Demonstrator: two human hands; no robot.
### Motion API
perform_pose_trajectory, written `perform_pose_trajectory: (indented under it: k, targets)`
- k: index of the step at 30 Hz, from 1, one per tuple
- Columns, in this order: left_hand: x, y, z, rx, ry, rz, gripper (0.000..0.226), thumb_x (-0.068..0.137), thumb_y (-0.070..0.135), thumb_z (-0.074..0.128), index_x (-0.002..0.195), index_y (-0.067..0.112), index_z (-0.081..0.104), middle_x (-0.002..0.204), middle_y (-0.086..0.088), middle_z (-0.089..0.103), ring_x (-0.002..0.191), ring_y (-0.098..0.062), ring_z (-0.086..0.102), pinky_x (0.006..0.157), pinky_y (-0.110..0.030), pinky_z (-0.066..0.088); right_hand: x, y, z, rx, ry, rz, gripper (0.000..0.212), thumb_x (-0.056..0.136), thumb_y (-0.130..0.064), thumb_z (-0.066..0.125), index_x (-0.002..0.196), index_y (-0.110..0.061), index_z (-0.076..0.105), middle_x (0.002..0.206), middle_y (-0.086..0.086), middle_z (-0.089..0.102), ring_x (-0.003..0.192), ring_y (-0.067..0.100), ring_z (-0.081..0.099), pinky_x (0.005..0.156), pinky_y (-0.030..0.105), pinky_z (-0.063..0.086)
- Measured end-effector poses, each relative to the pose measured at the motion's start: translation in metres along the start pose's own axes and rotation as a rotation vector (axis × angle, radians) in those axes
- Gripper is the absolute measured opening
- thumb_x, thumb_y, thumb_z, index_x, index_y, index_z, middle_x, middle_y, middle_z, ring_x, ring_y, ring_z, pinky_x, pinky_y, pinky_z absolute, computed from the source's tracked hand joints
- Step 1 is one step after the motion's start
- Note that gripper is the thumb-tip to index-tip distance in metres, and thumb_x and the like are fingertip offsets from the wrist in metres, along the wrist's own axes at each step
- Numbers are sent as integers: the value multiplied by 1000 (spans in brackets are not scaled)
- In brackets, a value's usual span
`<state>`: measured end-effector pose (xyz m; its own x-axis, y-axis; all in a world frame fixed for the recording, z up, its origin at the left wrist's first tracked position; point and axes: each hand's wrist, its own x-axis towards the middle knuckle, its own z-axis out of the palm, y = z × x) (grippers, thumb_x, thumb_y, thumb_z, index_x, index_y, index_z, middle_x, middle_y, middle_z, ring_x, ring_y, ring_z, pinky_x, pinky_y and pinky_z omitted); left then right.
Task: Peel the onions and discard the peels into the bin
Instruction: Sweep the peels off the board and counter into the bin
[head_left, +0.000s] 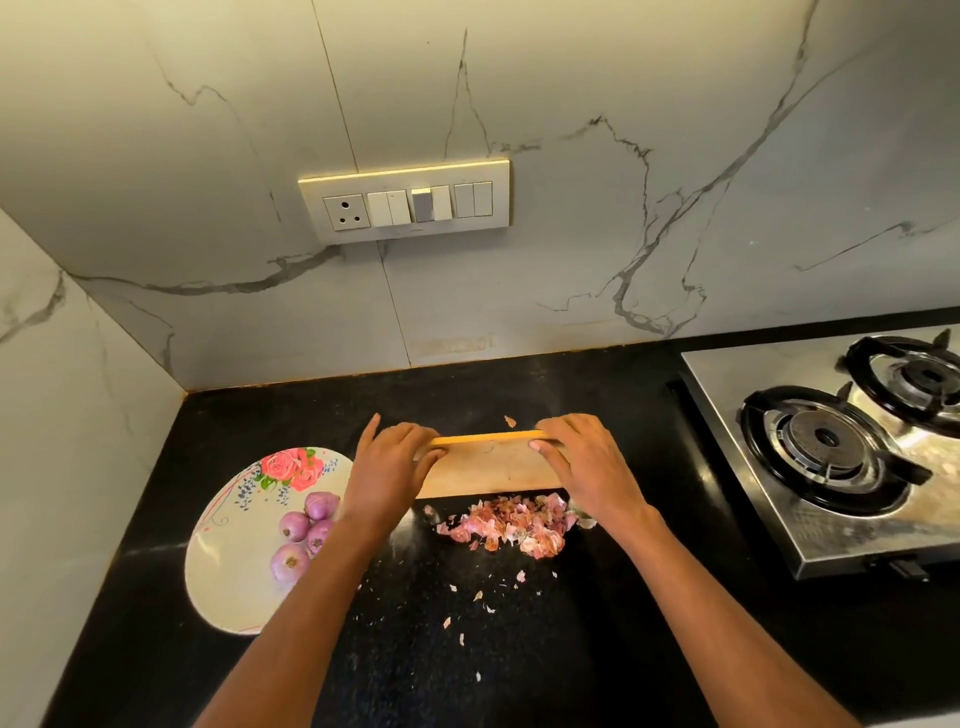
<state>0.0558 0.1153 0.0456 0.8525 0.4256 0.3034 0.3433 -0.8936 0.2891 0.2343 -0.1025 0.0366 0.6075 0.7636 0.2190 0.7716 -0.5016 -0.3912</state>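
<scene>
Item: peeled onions (304, 535), heaped on the floral plate (228, 582) at counter left. Peels (511, 527) piled on the black counter (519, 649), against the near edge of the wooden board (488, 467). Our left hand (389, 462) and right hand (587, 457) each grip an end of the board, tilted. Step, we judge: gathering peels. Next: scoop the pile without scattering; no bin in sight. Stove (841, 452) at right.

Light: warm, yellowish, fairly dim, brightest on the upper wall (571, 78)
Glare: soft sheen on the steel stove (831, 525) and the black counter (467, 675)
Shadows: faint, soft
Focus: slightly soft throughout
Distortion: wide-angle bending; wall lines bow towards the edges
</scene>
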Motion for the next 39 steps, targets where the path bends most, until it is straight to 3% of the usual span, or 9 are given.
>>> perform_pose_trajectory:
  k: [4, 8, 14, 19, 25, 32, 36, 39]
  targets:
    - [9, -3, -7, 11, 3, 65, 22, 96, 34, 64, 112, 22, 73, 106, 3, 74, 98, -18, 70, 110, -43, 44, 4, 0, -6, 13, 58, -38, 30, 102, -39, 54, 124, -24, 67, 121, -4, 68, 115, 15, 60, 95, 30, 45]
    - [2, 9, -2, -46, -40, 32, 27, 99, 24, 62, 125, 20, 68, 113, 0, 69, 99, -19, 64, 87, -31, 52, 4, 0, -5, -51, 71, -89, 25, 100, -33, 61, 122, -24, 69, 116, -4, 70, 108, 15, 65, 92, 31, 50]
    - [-3, 13, 0, -40, -32, 11, 28, 97, 17, 66, 125, 15, 69, 116, -4, 73, 107, -23, 67, 96, -38, 53, 1, -4, -3, -98, 98, -125, 26, 94, -27, 71, 119, -21, 72, 111, -4, 75, 103, 14, 71, 92, 36, 57]
    - [-2, 12, -5, 19, 77, 110, 39, 80, 10, 84, 117, 13, 72, 106, -5, 76, 95, -24, 72, 86, -39, 58, 1, -6, -10, -96, 189, -159, 30, 86, -18, 80, 116, -17, 76, 107, -1, 77, 99, 17, 74, 89, 39, 59]
    - [47, 38, -10, -22, 112, 231, 35, 82, 11, 83, 115, 14, 72, 105, -4, 76, 94, -25, 72, 88, -42, 57, 5, 21, -35, -59, 305, -117, 26, 93, -18, 72, 119, -18, 74, 110, -4, 76, 99, 14, 72, 88, 39, 58]
    - [130, 89, 12, -46, -87, 357, 26, 96, 24, 67, 121, 17, 70, 116, -5, 73, 105, -26, 68, 94, -40, 53, -13, 62, -58, -37, 331, 137, 25, 99, -24, 64, 122, -19, 73, 111, -4, 75, 95, 16, 70, 81, 31, 49]
    - [129, 109, 44, -80, -233, 330, 29, 98, 19, 65, 126, 20, 68, 121, -3, 70, 112, -25, 65, 96, -39, 53, -32, 77, -58, -56, 280, 226, 25, 99, -25, 64, 121, -21, 73, 110, -6, 75, 92, 17, 69, 80, 35, 52]
    - [129, 114, 53, -120, -233, 334, 28, 98, 18, 65, 126, 17, 69, 121, -3, 70, 112, -24, 65, 98, -38, 51, -37, 79, -60, -59, 280, 265, 25, 99, -27, 63, 122, -23, 73, 110, -7, 75, 90, 17, 68, 80, 34, 50]
